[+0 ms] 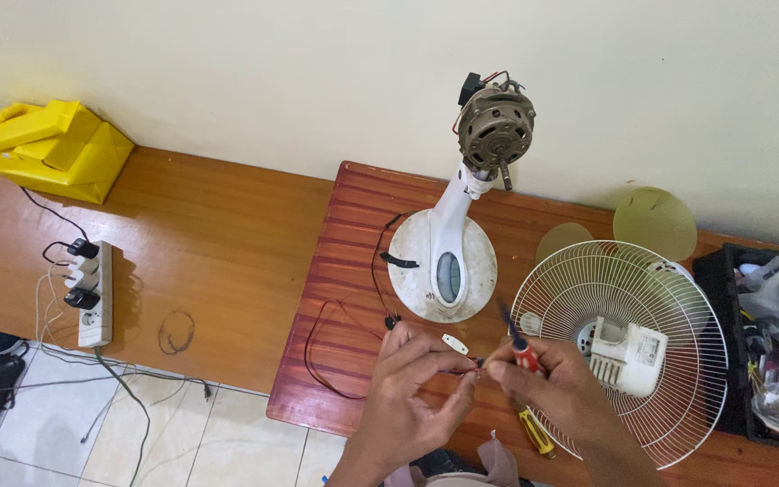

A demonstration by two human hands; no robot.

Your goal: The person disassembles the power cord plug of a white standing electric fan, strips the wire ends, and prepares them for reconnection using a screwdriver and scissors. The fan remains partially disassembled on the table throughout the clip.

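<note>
My left hand (pixel 421 383) pinches the end of a thin dark cable (pixel 335 311) near the table's front edge. My right hand (pixel 552 379) grips a red-handled screwdriver (pixel 516 343), its shaft pointing up and away, and also meets the cable end between the two hands. Just beyond my hands stands a white fan base (pixel 412 261) with its stem and bare motor (pixel 495 126) upright. A small white part (pixel 454 344) lies by my left fingers. A yellow-handled screwdriver (pixel 536 431) lies under my right wrist.
A white wire fan guard (pixel 669 307) lies at right, holding a white plastic housing (pixel 628 356). A black toolbox (pixel 768 343) sits at far right. Yellow boxes (pixel 51 149) and a power strip (pixel 92 289) rest on the left table. Two translucent discs (pixel 651 221) lean by the wall.
</note>
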